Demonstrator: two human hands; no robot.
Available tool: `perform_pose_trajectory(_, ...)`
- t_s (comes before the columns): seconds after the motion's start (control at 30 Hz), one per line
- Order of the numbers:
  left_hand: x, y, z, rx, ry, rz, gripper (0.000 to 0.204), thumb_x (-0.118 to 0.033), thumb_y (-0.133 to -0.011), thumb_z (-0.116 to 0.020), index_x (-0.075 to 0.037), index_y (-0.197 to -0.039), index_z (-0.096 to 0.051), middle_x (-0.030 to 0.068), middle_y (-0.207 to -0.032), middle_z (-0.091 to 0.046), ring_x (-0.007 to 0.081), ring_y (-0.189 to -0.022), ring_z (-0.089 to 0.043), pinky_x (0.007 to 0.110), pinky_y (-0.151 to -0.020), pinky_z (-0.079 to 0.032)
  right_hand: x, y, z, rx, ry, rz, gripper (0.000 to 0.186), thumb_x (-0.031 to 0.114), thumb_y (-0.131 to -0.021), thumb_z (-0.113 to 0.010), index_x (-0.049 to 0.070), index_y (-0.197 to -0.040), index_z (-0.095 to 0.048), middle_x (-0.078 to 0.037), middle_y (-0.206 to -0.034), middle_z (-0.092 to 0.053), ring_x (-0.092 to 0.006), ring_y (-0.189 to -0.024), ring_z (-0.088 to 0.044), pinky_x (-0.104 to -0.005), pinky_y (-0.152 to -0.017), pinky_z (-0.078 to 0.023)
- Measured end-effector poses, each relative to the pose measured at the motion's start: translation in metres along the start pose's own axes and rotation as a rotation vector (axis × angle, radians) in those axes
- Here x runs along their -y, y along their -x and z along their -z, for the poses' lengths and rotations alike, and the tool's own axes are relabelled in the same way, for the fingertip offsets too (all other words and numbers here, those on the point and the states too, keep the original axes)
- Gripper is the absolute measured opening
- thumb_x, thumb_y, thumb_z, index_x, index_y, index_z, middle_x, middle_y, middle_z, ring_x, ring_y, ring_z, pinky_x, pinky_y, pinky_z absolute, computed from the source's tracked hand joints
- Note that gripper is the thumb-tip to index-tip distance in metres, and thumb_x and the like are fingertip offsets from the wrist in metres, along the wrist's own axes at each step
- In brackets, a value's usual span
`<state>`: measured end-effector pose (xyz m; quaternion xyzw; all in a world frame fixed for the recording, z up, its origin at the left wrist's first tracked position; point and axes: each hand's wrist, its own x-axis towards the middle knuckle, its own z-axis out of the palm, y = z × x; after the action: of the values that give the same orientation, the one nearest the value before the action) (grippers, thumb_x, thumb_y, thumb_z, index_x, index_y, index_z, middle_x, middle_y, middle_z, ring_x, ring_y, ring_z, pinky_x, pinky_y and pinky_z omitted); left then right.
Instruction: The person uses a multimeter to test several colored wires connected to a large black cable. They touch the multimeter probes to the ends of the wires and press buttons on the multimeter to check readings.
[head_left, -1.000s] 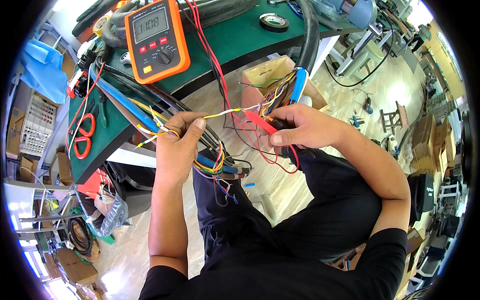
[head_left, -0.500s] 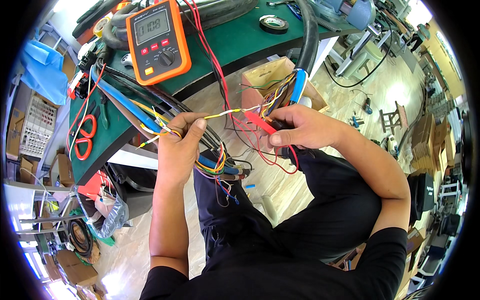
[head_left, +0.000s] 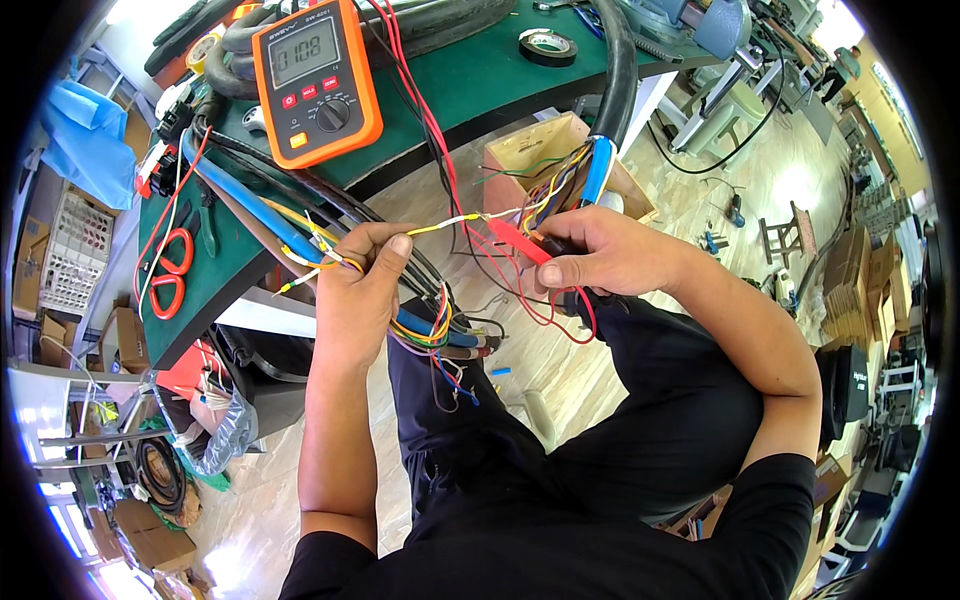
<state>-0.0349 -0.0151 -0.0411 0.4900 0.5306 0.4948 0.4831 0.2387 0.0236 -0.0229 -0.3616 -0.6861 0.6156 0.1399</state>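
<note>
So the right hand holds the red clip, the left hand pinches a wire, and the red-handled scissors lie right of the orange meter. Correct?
Not quite: the red-handled scissors lie left of the orange meter, not right, as the head view shows. The rest stands: the right hand holds the red clip and the left hand pinches a wire.

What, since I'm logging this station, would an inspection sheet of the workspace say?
Surface: green benchtop, partly covered.
Job's things: orange meter on the benchtop, showing a reading; red clip, its tip close to a yellow-and-white wire.
Clutter: black tape roll and red-handled scissors on the benchtop.
Hands: left hand pinches the wire; right hand holds the clip.
Cables: thick black cable, blue near its end, with coloured wires spilling out.
Surroundings: stacked cardboard at right; pale stool beyond the benchtop.
</note>
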Motion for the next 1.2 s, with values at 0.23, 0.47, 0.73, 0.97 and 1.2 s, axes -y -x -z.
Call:
perform_pose_trajectory(0.23, 0.001, 0.000, 0.000, -0.001, 0.008, -0.004, 0.022, -0.019, -0.095, -0.062, 0.002, -0.103, -0.065, -0.0035, -0.070, -0.055, 0.0017, -0.049, -0.040, 0.019, -0.043, -0.031, -0.003, -0.002, 0.000, -0.003, -0.004, 0.034, 0.044, 0.044, -0.090, -0.065, 0.002, -0.101, -0.061, 0.001, -0.076, -0.054, -0.0077, -0.069, -0.050, -0.0255, -0.061, -0.043)
perform_pose_trajectory(0.47, 0.004, -0.001, 0.000, 0.002, 0.002, -0.025, 0.024, -0.021, -0.095, -0.062, 0.002, -0.103, -0.065, -0.0036, -0.069, -0.053, 0.0017, -0.049, -0.040, 0.020, -0.043, -0.031, -0.007, -0.003, 0.001, -0.015, 0.053, 0.103, 0.045, 0.045, -0.091, -0.064, 0.001, -0.101, -0.061, 0.000, -0.077, -0.056, -0.0100, -0.071, -0.050, -0.0276, -0.063, -0.044)
perform_pose_trajectory(0.73, -0.002, 0.013, 0.003, -0.175, 0.049, -0.042, 0.023, -0.018, -0.099, -0.051, 0.002, -0.107, -0.061, -0.0022, -0.064, -0.047, 0.0047, -0.048, -0.041, 0.021, -0.043, -0.032, 0.007, 0.003, 0.002, -0.069, 0.113, 0.008, 0.044, 0.042, -0.092, -0.062, -0.001, -0.100, -0.061, -0.003, -0.083, -0.060, -0.0114, -0.077, -0.055, -0.0290, -0.066, -0.046)
perform_pose_trajectory(0.97, 0.018, 0.058, 0.018, -0.365, -0.177, -0.106, 0.036, -0.019, -0.104, -0.038, 0.001, -0.131, -0.049, 0.0021, -0.068, -0.053, 0.0074, -0.053, -0.051, 0.022, -0.052, -0.044, 0.012, 0.004, 0.002, -0.062, 0.179, -0.035, 0.043, 0.039, -0.093, -0.062, -0.002, -0.107, -0.060, -0.003, -0.085, -0.061, -0.0117, -0.078, -0.056, -0.0288, -0.068, -0.047)
perform_pose_trajectory(1.2, 0.063, 0.092, 0.027, -0.586, -0.554, -0.369, 0.044, -0.013, -0.099, -0.041, -0.004, -0.143, -0.040, 0.0202, -0.136, -0.041, 0.0218, -0.116, -0.049, 0.033, -0.088, -0.046, 0.011, 0.003, -0.004, -0.076, 0.154, -0.042, 0.038, 0.038, -0.092, -0.062, 0.002, -0.105, -0.062, 0.001, -0.083, -0.062, -0.0060, -0.064, -0.052, -0.0231, -0.055, -0.043)
